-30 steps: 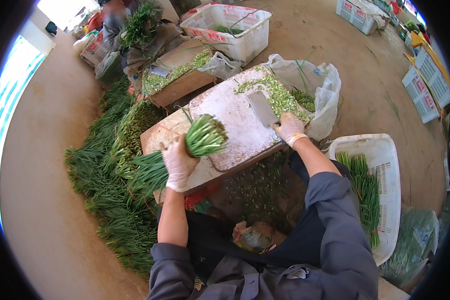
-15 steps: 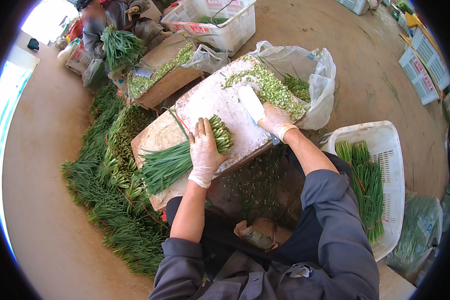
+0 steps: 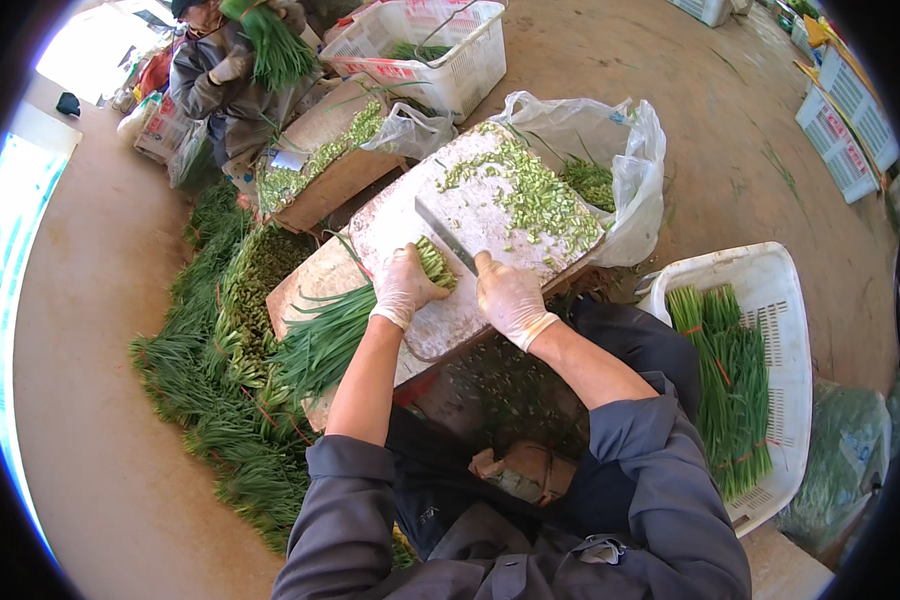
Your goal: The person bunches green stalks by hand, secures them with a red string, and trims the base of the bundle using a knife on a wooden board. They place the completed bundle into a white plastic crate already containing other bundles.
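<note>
My left hand (image 3: 406, 288), in a thin pale glove, is closed round a bundle of green garlic chives (image 3: 322, 335). The bundle lies across the cutting board (image 3: 382, 222), leaves toward the left and pale stem ends pointing up and right. My right hand (image 3: 513, 297), gloved too, grips a cleaver (image 3: 444, 232); its handle is hidden in my fingers. The blade stands on edge just right of the stem ends; whether it touches them I cannot tell. Chopped stem ends (image 3: 545, 200) are scattered over the board's far right part.
A clear plastic bag (image 3: 642, 165) hangs at the board's right end, holding trimmings. Right of me, a white crate (image 3: 785, 400) holds tied chives. Many chive bundles (image 3: 240, 440) are heaped at left. Across from me a co-worker (image 3: 205, 75) holds chives beside another board (image 3: 320, 185).
The cleaver has moved left from the chopped ends to the bundle and turned from flat to on edge. My left fingers have curled from lying flat to gripping. The co-worker's chives are higher.
</note>
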`<state>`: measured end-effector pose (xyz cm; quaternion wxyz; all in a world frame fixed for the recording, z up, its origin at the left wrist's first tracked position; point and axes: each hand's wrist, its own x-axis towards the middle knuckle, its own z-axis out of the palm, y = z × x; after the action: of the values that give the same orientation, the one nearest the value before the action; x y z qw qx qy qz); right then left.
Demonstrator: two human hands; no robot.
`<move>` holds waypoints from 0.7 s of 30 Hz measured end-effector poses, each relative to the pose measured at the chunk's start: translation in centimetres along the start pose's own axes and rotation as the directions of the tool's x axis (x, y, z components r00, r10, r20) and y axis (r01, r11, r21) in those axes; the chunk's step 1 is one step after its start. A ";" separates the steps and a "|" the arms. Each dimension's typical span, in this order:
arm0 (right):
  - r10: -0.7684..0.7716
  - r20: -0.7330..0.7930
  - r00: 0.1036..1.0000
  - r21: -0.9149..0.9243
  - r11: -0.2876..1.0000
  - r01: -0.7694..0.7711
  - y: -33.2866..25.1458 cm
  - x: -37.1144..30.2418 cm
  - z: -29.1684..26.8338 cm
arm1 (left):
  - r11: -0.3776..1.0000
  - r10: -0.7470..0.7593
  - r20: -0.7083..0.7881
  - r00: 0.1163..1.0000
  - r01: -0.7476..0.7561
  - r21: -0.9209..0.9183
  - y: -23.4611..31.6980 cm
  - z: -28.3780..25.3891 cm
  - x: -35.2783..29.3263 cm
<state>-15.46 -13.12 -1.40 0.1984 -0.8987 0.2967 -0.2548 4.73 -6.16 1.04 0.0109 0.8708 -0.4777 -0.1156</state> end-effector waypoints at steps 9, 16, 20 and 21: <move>-0.023 0.062 0.998 -0.029 0.999 0.025 -2.1 -1.5 1.3 | 0.999 -0.026 -0.011 1.000 0.026 -0.028 0.3 -0.2 0.0; 0.093 0.225 0.970 -0.053 0.995 -0.083 -3.7 -1.3 2.1 | 0.999 0.024 -0.088 0.996 -0.021 0.040 -0.3 0.5 0.1; 0.189 0.307 0.933 0.013 0.979 -0.202 -4.0 -0.2 1.0 | 0.998 0.041 -0.084 0.996 -0.038 0.041 -0.1 0.3 -0.1; 0.187 0.319 0.929 0.026 0.978 -0.206 -3.8 0.0 0.9 | 0.999 0.045 -0.083 0.996 -0.042 0.029 -0.1 0.2 -0.2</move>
<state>-13.27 -10.09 -0.16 0.2940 -0.8874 0.3421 -0.0955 4.63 -5.94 0.86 0.0218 0.8643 -0.4972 -0.0723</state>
